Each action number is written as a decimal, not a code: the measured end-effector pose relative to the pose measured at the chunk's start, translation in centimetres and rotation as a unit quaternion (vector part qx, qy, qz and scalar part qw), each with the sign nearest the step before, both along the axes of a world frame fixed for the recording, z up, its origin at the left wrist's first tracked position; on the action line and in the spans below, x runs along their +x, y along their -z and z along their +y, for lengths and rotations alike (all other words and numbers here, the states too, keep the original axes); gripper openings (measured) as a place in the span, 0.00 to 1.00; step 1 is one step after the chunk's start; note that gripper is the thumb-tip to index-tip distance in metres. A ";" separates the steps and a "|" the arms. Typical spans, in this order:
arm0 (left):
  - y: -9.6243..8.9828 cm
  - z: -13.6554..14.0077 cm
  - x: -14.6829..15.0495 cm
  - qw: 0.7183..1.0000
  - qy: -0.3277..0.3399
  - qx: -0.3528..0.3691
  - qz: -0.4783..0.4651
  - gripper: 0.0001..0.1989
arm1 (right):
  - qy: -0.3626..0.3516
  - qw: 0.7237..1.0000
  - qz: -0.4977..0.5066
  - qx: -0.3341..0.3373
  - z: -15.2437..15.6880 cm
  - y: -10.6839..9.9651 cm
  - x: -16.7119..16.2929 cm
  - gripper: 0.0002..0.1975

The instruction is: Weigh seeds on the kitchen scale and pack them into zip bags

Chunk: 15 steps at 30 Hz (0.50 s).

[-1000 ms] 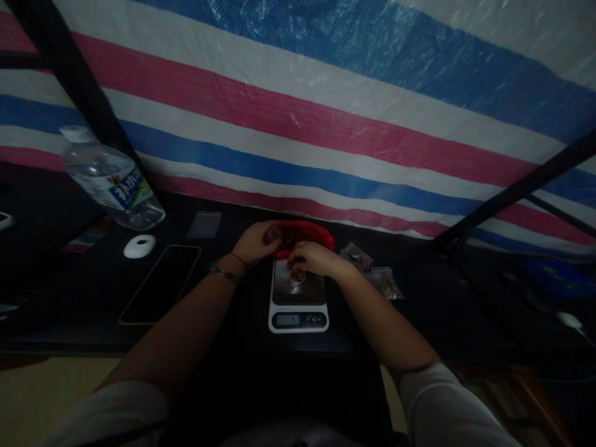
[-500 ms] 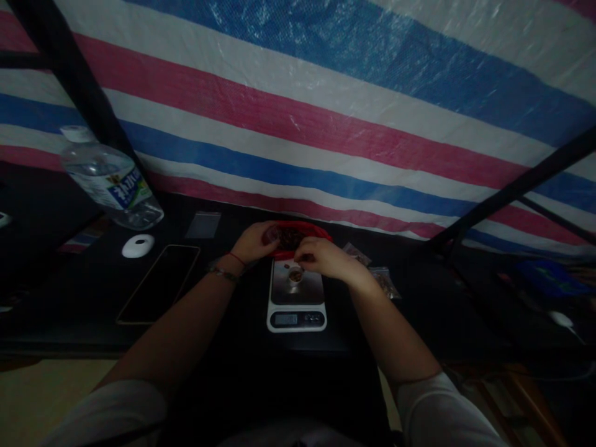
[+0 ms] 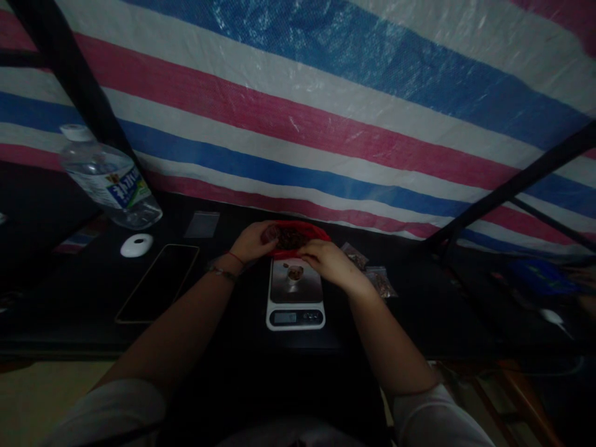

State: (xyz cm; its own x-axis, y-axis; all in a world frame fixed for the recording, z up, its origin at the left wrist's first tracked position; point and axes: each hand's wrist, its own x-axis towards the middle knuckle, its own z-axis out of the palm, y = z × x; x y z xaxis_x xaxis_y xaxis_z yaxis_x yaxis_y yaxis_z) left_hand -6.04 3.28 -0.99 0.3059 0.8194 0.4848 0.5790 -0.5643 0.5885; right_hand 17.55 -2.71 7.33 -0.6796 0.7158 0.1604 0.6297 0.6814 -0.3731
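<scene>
A red plastic bag (image 3: 321, 233) lies open behind the scale, with small dark brown pieces (image 3: 292, 238) inside it. My left hand (image 3: 254, 241) is closed on the bag's left edge. At the bag's front right edge is my right hand (image 3: 328, 264), its fingers drawn together; whatever they hold is too small or hidden. Just below them stands a white kitchen scale (image 3: 274, 316) with a metal plate and a lit display. On the plate sits a small round cup (image 3: 294, 281) with brown bits in it. A dark piece (image 3: 285, 265) lies beside the cup's rim.
Two small clear bags of brown bits (image 3: 354, 257) (image 3: 382, 282) lie right of the scale. To the left are a flat clear bag (image 3: 202, 225), a phone (image 3: 161, 282), a white oval case (image 3: 136, 245) and a water bottle (image 3: 112, 180). A striped plastic sheet (image 3: 298, 124) hangs behind.
My right hand has shifted slightly right and back from above the cup to the bag's edge. More of the cup and the bag's contents show. My left hand stays put.
</scene>
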 end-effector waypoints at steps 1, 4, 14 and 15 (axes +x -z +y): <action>0.1 0.0 0.0 1.000 -0.001 0.001 0.000 0.26 | 0.028 1.000 -0.006 0.005 0.3 0.3 0.5 0.11; 0.1 0.1 0.0 1.000 -0.007 0.006 0.009 0.26 | 0.065 0.996 -0.053 -0.017 1.0 1.7 2.0 0.11; -0.2 -0.1 0.1 1.000 -0.002 0.004 0.006 0.25 | 0.028 0.998 -0.041 -0.024 1.3 3.8 1.4 0.08; -0.1 -0.1 0.1 1.000 -0.007 0.004 0.007 0.25 | 0.024 0.998 -0.041 -0.028 1.2 3.8 1.1 0.07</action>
